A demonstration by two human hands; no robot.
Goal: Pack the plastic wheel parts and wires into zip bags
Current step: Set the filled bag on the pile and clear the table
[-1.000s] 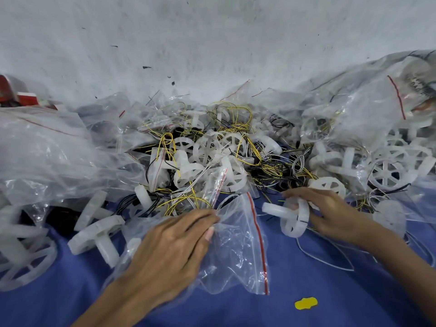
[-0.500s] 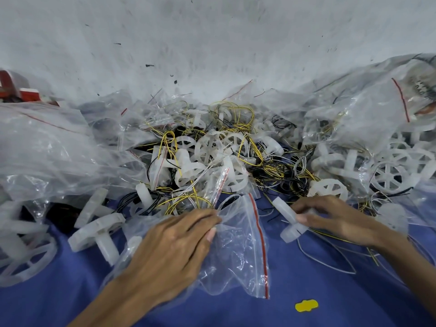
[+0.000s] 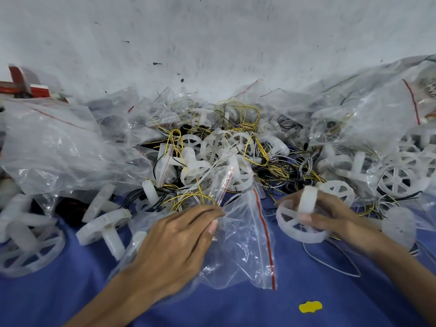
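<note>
You face a scuffed white wall [image 3: 212, 43] flecked with dark marks. A blue cloth [image 3: 236, 312] covers the table, with a yellow scrap [image 3: 310, 306] near its front edge.

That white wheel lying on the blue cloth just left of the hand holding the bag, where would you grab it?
By its stubby stem, coming from the near side: the wheel lies tipped, its stem sticking out toward the person over bare blue cloth, so nothing seems to block a grip there.

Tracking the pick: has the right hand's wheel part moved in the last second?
Yes. The wheel part in the right hand turned: its stub, earlier pointing at the zip bag, now points at the pile, still beyond the yellow scrap.
</note>
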